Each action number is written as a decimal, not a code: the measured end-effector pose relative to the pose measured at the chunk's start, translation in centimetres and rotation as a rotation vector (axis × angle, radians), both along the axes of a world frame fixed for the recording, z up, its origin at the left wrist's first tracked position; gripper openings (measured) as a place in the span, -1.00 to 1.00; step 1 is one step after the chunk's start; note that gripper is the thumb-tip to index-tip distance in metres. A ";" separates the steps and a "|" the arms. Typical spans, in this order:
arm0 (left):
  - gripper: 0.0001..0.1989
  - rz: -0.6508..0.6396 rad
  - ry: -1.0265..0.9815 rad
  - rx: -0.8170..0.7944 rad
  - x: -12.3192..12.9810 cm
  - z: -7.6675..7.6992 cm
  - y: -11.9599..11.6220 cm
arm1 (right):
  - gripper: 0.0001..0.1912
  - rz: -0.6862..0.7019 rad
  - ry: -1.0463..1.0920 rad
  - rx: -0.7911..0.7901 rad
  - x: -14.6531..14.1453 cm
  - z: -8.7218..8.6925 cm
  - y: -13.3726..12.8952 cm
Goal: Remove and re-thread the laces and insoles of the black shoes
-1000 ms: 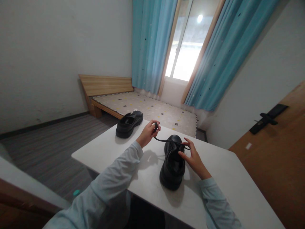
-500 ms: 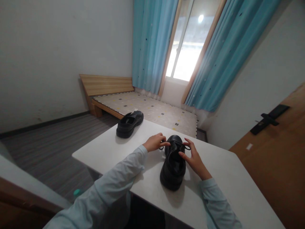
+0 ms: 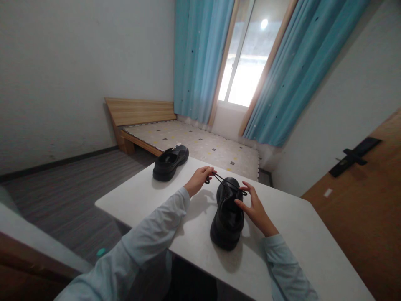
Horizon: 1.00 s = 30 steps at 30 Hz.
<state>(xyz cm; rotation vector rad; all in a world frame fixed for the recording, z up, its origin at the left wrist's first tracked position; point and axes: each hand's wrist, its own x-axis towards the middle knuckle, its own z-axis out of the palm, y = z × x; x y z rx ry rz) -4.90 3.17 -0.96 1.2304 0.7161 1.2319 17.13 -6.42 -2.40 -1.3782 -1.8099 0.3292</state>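
Observation:
A black lace-up shoe [image 3: 227,221] stands on the white table with its toe pointing away from me. My left hand [image 3: 199,179] is up and to the left of the shoe, fingers pinched on a black shoelace [image 3: 221,178] that stretches taut from the shoe's front. At the shoe's right side, my right hand [image 3: 255,209] has its thumb by the opening and its fingers closed around a loop of lace near the tongue. A second black shoe [image 3: 171,164] rests at the table's far left edge, with a small pale tag on it.
The white table [image 3: 300,234] has its far edge beside a bed [image 3: 200,142] with a wooden headboard. Blue curtains [image 3: 203,62] frame a bright window. On the right is a wooden door [image 3: 363,200] with a black handle. A green round object [image 3: 101,252] lies low at left.
My left hand has moved up and left, away from the shoe, drawing the lace out. My right hand and both shoes have stayed nearly in place.

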 end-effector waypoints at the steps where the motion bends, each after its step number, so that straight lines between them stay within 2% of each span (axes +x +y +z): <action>1: -0.71 -0.040 -0.084 -0.054 0.1 0.0 0.0 | -0.30 0.002 -0.002 0.001 0.0 0.0 0.0; 5: -0.77 -0.147 -0.293 -0.178 0.3 0.2 -0.3 | -0.29 0.013 -0.005 0.009 0.1 -0.2 0.1; 10: -0.73 -0.118 -0.305 -0.153 0.3 0.7 -0.6 | -0.30 0.018 -0.002 0.045 0.2 -0.4 0.3; 17: -0.62 -0.008 -0.275 -0.081 -0.3 0.7 0.0 | -0.37 0.012 -0.044 0.060 0.1 -0.2 0.1; 26: -0.61 0.084 -0.245 -0.047 -0.3 0.5 0.4 | -0.39 0.018 -0.028 0.037 0.1 -0.1 0.1; 30: -0.63 0.194 -0.211 -0.010 -0.7 0.4 0.9 | -0.39 0.019 -0.020 0.029 0.1 -0.1 0.1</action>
